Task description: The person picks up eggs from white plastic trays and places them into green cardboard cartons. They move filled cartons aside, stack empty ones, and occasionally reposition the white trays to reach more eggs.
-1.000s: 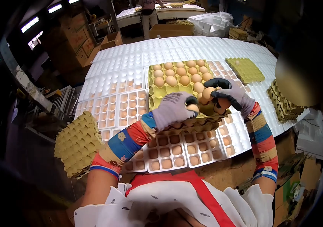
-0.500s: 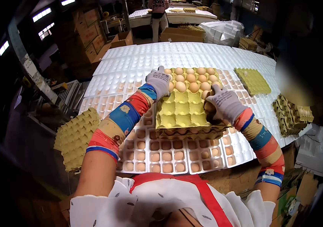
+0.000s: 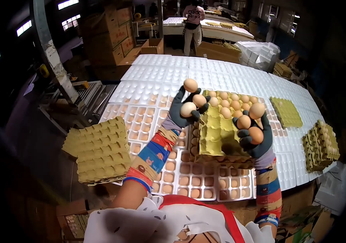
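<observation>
My left hand (image 3: 182,108), in a glove with a dark palm, is turned palm up and holds three eggs (image 3: 199,100) left of the yellow egg tray (image 3: 212,139). Three more eggs (image 3: 244,122) sit in my right hand (image 3: 261,135), also palm up, over the tray's right side. That tray tops a stack; eggs (image 3: 235,105) fill its far part and its near cups are bare. Beneath the stack, white trays (image 3: 216,193) hold eggs in square cells.
Empty yellow trays (image 3: 100,152) lie at the left, another tray (image 3: 286,112) at the right. Stacked trays with eggs (image 3: 320,146) stand at the right edge. A person (image 3: 193,26) stands at a far table. Boxes (image 3: 118,36) and a metal post (image 3: 53,52) are behind left.
Both hands have turned palm up and lifted off the tray, each now showing three eggs. Fewer eggs remain in the tray's far rows. The view has shifted, moving the scene right and down.
</observation>
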Motion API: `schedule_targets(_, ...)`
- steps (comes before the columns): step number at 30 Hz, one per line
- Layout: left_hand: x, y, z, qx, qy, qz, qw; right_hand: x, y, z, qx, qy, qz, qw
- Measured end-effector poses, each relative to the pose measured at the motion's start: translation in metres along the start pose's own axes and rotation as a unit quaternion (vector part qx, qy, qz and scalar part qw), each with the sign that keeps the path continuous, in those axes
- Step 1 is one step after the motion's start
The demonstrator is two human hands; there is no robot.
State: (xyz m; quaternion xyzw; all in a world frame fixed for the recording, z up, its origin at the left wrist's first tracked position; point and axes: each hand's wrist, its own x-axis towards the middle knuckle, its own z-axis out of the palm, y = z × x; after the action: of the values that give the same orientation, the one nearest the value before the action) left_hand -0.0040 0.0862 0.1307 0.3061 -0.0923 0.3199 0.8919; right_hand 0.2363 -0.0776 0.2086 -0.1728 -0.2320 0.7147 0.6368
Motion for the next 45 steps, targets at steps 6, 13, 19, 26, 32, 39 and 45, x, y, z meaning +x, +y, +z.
schedule_targets(6,-0.024,0.056,-0.063,-0.121,0.079,-0.057,0.988,0.054,0.122,0.034,0.205,-0.017,0.169,0.964)
schedule_targets(13,-0.165,0.251,-0.155,0.491,0.318,0.095,0.805,0.132,0.256,0.004,-0.119,0.082,0.108,0.984)
schedule_targets(19,-0.159,0.293,-0.225,0.557,0.511,-0.156,0.635,0.227,0.317,-0.030,-0.367,0.198,0.075,0.906)
schedule_targets(26,-0.117,0.272,-0.283,0.776,0.502,-0.190,0.331,0.362,0.357,-0.041,-0.788,0.099,-0.106,0.598)
schedule_targets(32,-0.097,0.281,-0.310,0.784,0.462,-0.310,0.276,0.432,0.383,-0.053,-0.869,0.013,-0.050,0.491)
schedule_targets(39,-0.065,0.295,-0.348,0.807,0.463,-0.174,0.322,0.500,0.376,-0.080,-0.875,-0.021,-0.004,0.484)
schedule_targets(45,-0.064,0.310,-0.387,0.525,0.585,-0.091,0.611,0.538,0.375,-0.126,-0.856,-0.012,-0.226,0.465)
